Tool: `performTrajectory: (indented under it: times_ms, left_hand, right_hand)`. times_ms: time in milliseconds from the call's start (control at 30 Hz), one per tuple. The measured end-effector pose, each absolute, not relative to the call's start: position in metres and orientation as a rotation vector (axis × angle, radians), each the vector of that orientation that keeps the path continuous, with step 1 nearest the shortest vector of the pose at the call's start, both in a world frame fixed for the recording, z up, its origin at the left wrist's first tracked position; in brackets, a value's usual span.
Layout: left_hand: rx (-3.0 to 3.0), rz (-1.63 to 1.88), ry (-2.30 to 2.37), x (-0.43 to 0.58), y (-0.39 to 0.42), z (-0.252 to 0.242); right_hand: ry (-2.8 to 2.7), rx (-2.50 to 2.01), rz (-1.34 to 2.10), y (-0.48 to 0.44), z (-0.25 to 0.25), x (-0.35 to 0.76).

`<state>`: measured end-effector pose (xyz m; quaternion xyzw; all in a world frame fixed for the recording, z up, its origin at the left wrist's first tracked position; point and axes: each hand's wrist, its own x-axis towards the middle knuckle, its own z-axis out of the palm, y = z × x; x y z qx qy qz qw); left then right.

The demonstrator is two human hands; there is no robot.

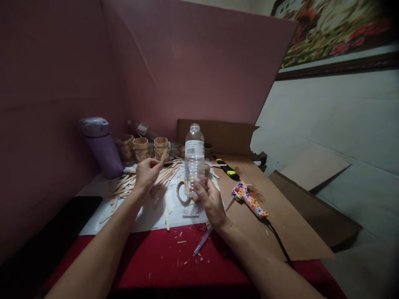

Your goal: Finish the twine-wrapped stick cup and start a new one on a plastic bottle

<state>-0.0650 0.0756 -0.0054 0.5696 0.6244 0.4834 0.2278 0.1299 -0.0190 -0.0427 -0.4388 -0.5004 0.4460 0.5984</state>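
Its grip pinched shut, a left hand holds a wooden craft stick, while the right hand has its grip closed on the lower part of a clear plastic bottle, upright near the middle of a red-covered table. A floral glue gun lies on cardboard toward the table's right edge; loose sticks spread toward the left.
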Motion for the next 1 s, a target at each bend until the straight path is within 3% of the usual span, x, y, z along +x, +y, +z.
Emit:
performTrajectory:
  times_ms: [100, 233, 400, 1000]
  left_hand:
    - [1.231, 1.431, 1.064, -0.053, 0.064, 0.003]
    - [1.099, 1.185, 0.791, -0.038, 0.044, 0.013]
    - [1.115, 1.061, 0.738, -0.025, 0.031, 0.012]
    - [1.281, 1.221, 0.876, -0.010, 0.029, -0.002]
  right_hand:
    - [-1.108, -0.993, 1.110, -0.014, -0.044, 0.130]
    - [-1.060, -0.961, 1.116, -0.010, -0.045, 0.130]
    - [-1.076, -0.956, 1.176, -0.010, -0.046, 0.130]
    - [-1.053, -0.918, 1.354, -0.001, -0.053, 0.135]
